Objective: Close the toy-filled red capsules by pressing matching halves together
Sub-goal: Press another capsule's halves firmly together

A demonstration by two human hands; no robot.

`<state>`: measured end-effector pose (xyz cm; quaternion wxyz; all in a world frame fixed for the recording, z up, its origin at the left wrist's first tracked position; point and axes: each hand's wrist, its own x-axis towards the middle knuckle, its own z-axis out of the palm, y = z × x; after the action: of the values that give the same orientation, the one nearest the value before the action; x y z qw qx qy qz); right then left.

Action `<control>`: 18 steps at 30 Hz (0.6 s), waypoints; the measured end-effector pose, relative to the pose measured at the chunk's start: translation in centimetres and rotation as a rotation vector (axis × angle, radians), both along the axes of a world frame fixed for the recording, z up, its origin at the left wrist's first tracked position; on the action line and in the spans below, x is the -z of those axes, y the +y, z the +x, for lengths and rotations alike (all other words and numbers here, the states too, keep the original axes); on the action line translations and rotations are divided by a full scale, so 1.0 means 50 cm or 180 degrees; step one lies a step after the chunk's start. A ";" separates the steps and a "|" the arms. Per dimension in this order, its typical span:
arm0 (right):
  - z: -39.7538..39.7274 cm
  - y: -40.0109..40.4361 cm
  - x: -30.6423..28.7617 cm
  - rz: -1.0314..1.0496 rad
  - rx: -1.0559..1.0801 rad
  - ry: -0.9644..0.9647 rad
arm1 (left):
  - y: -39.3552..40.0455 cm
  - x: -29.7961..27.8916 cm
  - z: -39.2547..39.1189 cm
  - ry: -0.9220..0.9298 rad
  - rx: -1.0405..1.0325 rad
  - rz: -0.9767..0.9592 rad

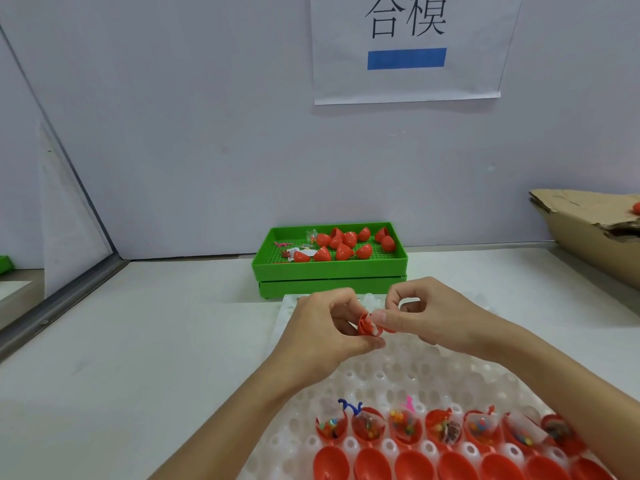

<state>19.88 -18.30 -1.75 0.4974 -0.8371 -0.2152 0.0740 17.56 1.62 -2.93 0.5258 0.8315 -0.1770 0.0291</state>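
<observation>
Red capsule (367, 326) pinched between left hand (320, 329), right hand (426, 313) grip

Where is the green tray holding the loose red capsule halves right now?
In the head view, the green tray sits at the back of the table against the wall, centre frame, just beyond the white holder and the two hands, left and right.

- The red capsule (369, 326) is mostly hidden by the fingers of the left hand (323, 327) and right hand (429, 313); its contents cannot be told.
- At 6 o'clock, the row of empty red halves (457, 465) is cut by the bottom edge.
- At 3 o'clock, the cardboard box (588, 233) runs off-frame.
</observation>
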 end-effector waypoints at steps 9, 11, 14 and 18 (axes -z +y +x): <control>0.002 -0.001 0.001 0.0122 -0.0098 0.0111 | 0.002 -0.001 -0.004 -0.0039 0.0094 0.0028; 0.002 -0.002 0.001 0.0169 -0.0128 0.0128 | 0.002 -0.001 -0.003 -0.0071 0.0077 0.0029; 0.002 -0.003 0.001 0.0202 -0.0135 0.0143 | 0.003 -0.002 -0.004 -0.0051 0.0119 -0.0098; 0.003 -0.004 0.000 0.0274 -0.0164 0.0159 | 0.003 -0.004 -0.009 -0.0074 0.0332 -0.0193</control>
<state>20.03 -18.51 -1.74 0.5362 -0.8070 -0.2271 0.0984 17.13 1.79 -2.74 0.5495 0.8044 -0.2253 0.0167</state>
